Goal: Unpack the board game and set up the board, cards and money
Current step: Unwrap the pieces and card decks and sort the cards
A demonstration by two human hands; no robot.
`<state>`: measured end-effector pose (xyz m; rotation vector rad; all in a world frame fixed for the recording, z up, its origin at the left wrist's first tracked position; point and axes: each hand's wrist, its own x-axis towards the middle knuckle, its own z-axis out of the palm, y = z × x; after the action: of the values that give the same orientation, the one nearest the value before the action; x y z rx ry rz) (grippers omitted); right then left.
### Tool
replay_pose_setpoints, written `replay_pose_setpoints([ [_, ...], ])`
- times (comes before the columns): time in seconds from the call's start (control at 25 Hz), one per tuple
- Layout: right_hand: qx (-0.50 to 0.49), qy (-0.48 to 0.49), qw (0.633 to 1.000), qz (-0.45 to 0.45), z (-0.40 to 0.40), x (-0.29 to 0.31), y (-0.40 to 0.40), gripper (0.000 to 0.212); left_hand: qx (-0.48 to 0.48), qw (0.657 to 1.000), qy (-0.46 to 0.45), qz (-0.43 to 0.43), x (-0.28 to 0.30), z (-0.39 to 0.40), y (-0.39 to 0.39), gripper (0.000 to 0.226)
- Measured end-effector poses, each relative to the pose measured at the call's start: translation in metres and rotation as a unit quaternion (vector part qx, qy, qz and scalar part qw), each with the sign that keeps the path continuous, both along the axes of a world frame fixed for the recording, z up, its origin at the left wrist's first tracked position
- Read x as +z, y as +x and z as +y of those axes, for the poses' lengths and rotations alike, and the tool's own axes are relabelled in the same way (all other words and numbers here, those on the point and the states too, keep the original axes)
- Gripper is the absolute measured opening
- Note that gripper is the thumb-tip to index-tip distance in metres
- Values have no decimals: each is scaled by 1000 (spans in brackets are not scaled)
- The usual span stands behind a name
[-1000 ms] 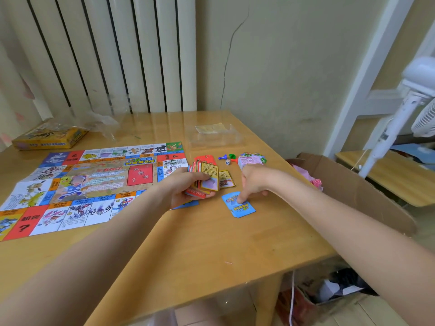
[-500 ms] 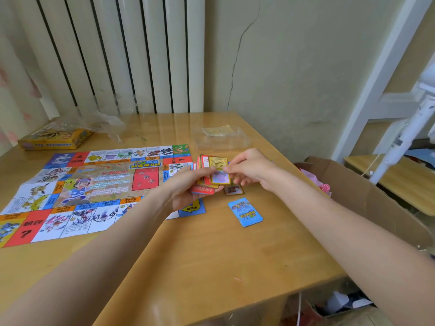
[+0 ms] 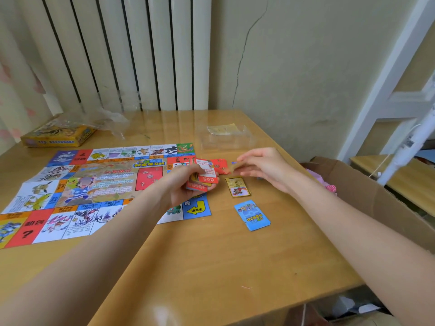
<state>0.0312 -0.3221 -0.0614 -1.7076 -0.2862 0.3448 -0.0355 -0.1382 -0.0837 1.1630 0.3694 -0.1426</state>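
The left hand [image 3: 186, 184] gripped a stack of cards [image 3: 203, 175] over the board's [image 3: 98, 182] edge. The right hand [image 3: 263, 168] pinched one blurred card [image 3: 237, 164] just beside the stack.

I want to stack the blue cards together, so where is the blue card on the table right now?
In the head view the blue card lies flat on the wooden table, right of the board's arrow corner and just nearer than the yellow-bordered card.

Table [image 3: 211, 267] glossy smooth wood; board [image 3: 77, 184] thin printed paper; cards [image 3: 252, 215] glossy; wrapping [image 3: 106, 120] clear plastic; box [image 3: 376, 191] matt cardboard.
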Motion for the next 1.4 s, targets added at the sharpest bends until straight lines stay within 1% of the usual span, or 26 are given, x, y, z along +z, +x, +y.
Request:
replay_pose_setpoints([
  [0.08,-11,29,999,21,-1,-1,3,15,-4,1000,-2,3,-2,-1,3,15],
  [0.12,-20,6,1000,10,-1,-2,4,12,-6,1000,2,5,-2,-2,4,15],
  [0.16,-23,-49,998,-20,0,-5,4,10,-8,1000,8,8,-3,-3,6,15],
  [0.2,-20,-126,990,-60,0,-10,5,12,-9,1000,12,10,-4,-5,6,14],
  [0.28,9,-274,953,-132,1,-20,3,21,-6,1000,12,17,-6,-9,5,12],
  [0.32,31,-330,930,-162,3,-24,2,23,-1,1000,11,20,-7,-10,5,12],
  [0.4,56,-417,882,-212,4,-27,2,24,3,1000,13,21,-9,-12,4,13],
  [0.44,56,-440,866,-232,5,-25,3,24,6,1000,14,20,-9,-12,4,14],
  [0.48,48,-438,864,-245,6,-22,3,23,9,1000,16,18,-10,-12,5,17],
  [0.52,36,-398,886,-234,7,-18,4,21,11,1000,16,15,-10,-13,5,20],
  [0.56,30,-328,923,-199,9,-15,3,19,12,1000,16,12,-9,-14,6,25],
  [0.6,34,-253,956,-146,12,-12,1,19,8,1000,14,8,-9,-15,7,27],
  [0.64,44,-199,974,-100,15,-10,-1,19,-4,1000,11,1,-7,-16,6,26],
  [0.68,47,-177,980,-74,17,-10,-3,18,-20,1000,5,-8,-6,-16,6,22],
  [0.76,20,-163,985,-52,19,-11,-2,19,-40,999,-18,-25,-3,-15,3,16],
  [0.8,1,-157,987,-45,19,-10,-2,22,-38,999,-22,-29,-1,-13,2,17],
  [0.88,-23,-133,990,-41,17,-7,-2,22,-14,999,0,-30,1,-9,1,19],
  [0.92,-28,-105,993,-37,17,-4,-4,20,9,1000,8,-29,3,-7,1,21],
  [1.04,-34,45,998,2,19,5,-5,7,83,996,-18,-32,8,-2,3,26],
  [1.08,-32,81,996,22,20,9,-5,12,93,995,-23,-32,9,0,3,25],
  [1.16,-23,134,988,71,22,13,-4,22,91,995,-5,-32,12,3,1,17],
  [1.2,-21,146,986,84,22,14,-3,25,87,996,10,-29,12,3,1,14],
  [1.24,-22,136,988,76,23,12,-1,23,85,996,25,-25,11,4,1,16],
  [1.28,-28,105,993,49,24,10,1,18,86,995,37,-23,10,5,0,18],
  [1.32,-38,64,997,9,25,7,3,13,91,995,43,-22,9,6,1,21],
  [1.4,-60,-39,993,-93,27,2,6,13,107,993,50,-19,8,8,3,25],
])
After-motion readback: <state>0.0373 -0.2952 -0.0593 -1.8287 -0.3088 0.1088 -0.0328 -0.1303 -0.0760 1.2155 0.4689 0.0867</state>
